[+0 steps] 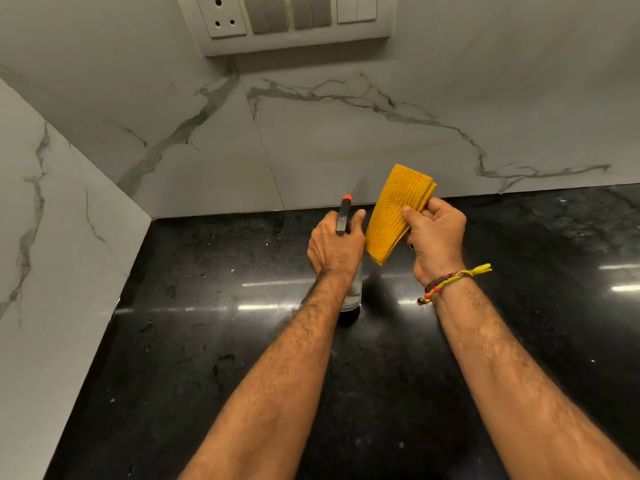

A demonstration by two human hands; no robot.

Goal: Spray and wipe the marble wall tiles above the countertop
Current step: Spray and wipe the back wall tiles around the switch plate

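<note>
My left hand (334,245) grips the black head of a spray bottle (345,216) with an orange nozzle tip pointing at the back wall. The bottle's clear body stands on the black countertop (207,341) under my wrist. My right hand (436,237) pinches a folded yellow cloth (394,216), held upright just right of the bottle. White marble wall tiles (346,133) with grey veins rise behind the counter, and another marble wall (52,237) closes the left side.
A white switch and socket panel (287,19) sits high on the back wall. The glossy countertop reflects ceiling lights and carries small specks and smudges. A thread bracelet (446,284) is on my right wrist.
</note>
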